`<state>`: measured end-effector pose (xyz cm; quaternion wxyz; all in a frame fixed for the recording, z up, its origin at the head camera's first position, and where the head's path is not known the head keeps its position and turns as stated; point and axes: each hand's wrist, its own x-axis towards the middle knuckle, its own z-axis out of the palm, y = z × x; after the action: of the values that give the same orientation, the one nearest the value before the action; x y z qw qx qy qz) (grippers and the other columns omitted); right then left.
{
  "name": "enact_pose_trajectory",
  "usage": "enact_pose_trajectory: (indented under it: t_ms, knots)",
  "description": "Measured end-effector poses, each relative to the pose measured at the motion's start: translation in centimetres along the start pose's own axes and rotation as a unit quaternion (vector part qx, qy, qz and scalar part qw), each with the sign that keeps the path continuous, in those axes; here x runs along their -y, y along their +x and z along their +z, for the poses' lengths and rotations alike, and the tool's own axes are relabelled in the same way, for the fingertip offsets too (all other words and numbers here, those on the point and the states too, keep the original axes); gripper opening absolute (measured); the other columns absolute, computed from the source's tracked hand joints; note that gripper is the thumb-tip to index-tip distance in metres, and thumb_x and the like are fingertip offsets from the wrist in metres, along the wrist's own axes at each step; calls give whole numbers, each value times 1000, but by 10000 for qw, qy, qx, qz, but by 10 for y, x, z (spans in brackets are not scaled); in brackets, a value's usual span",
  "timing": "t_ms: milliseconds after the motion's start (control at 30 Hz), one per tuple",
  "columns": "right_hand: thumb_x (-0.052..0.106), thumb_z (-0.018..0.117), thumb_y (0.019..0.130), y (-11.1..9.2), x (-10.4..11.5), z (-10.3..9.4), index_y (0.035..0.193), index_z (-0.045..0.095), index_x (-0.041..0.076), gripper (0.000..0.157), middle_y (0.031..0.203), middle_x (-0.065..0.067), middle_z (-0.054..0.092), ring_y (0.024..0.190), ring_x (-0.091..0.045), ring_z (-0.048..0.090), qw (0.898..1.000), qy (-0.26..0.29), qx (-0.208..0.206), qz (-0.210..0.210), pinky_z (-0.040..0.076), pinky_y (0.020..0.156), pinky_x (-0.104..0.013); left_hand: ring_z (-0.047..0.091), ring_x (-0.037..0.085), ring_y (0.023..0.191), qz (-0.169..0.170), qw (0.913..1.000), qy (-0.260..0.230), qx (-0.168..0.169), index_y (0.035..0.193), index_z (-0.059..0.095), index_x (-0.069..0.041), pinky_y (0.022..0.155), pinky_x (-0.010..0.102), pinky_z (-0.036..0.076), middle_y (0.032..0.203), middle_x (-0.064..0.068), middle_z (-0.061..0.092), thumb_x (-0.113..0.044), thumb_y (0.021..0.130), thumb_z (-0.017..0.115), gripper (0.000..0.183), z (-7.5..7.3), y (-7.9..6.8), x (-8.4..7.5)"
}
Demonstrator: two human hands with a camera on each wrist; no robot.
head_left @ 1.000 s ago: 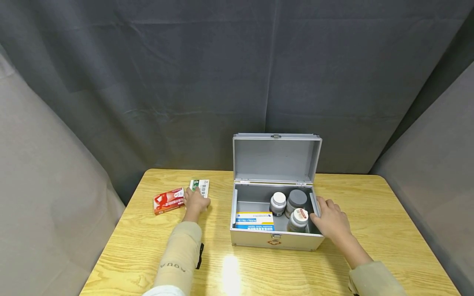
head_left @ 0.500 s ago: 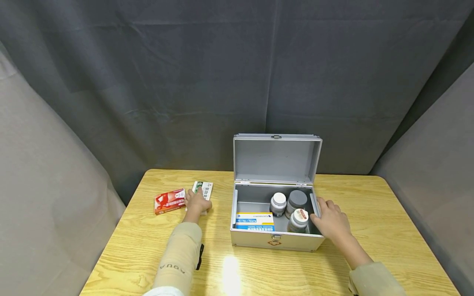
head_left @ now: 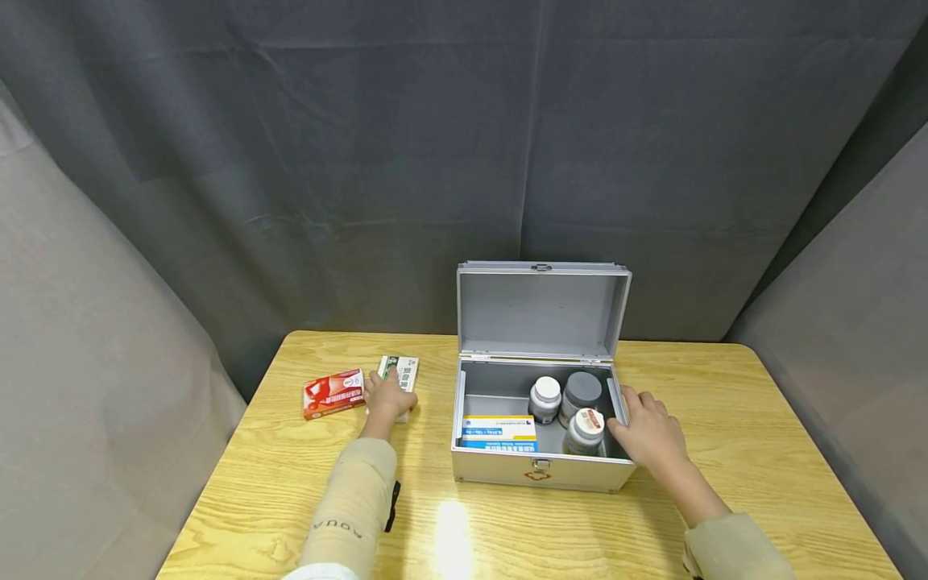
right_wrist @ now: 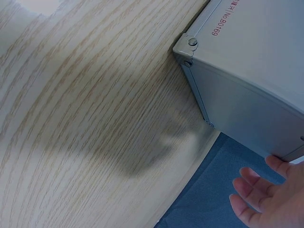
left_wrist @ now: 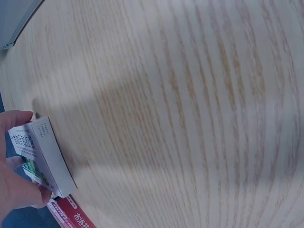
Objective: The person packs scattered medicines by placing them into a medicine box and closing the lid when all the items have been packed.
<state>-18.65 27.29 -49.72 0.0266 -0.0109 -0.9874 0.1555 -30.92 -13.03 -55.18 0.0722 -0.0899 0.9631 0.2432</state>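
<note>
My left hand grips a flat white-and-green medicine box on the left part of the table. In the left wrist view, thumb and fingers hold opposite ends of this medicine box. Just left of it lies a red medicine box. An aluminium first-aid case stands with its lid up. My right hand holds the case's right rim, thumb over the inside. From the right wrist view, the index finger touches the outer wall while the other fingers are loosely bent.
Inside the case are a blue-and-white medicine box, a white-capped bottle, a grey-capped bottle and a bottle with a red-marked cap. The raised lid stands before a dark curtain behind the wooden table.
The left hand has shifted slightly right and toward the person with the white-and-green medicine box, which has turned a little. The right hand and the case stay in place.
</note>
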Motion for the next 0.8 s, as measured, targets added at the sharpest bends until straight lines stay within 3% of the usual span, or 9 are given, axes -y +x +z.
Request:
enact_pose_trajectory:
  t_ms: [433,800]
  knots:
    - [33,51,85,0,0,0,134,35,-1,61,117,-30,44,105,-47,44,10000,-17,15,-19,38,77,-61,15,46,128,18,9992,-253,-323,139,35,-6,102,59,16,136,33,21,-25,61,73,89,6,-1,1]
    - [32,51,85,0,1,-1,133,35,-1,61,116,-30,45,104,-47,44,10000,-36,5,-13,38,77,-61,14,46,130,165,9996,-31,-216,141,32,-8,104,58,18,140,32,17,-31,67,72,87,4,-10,1]
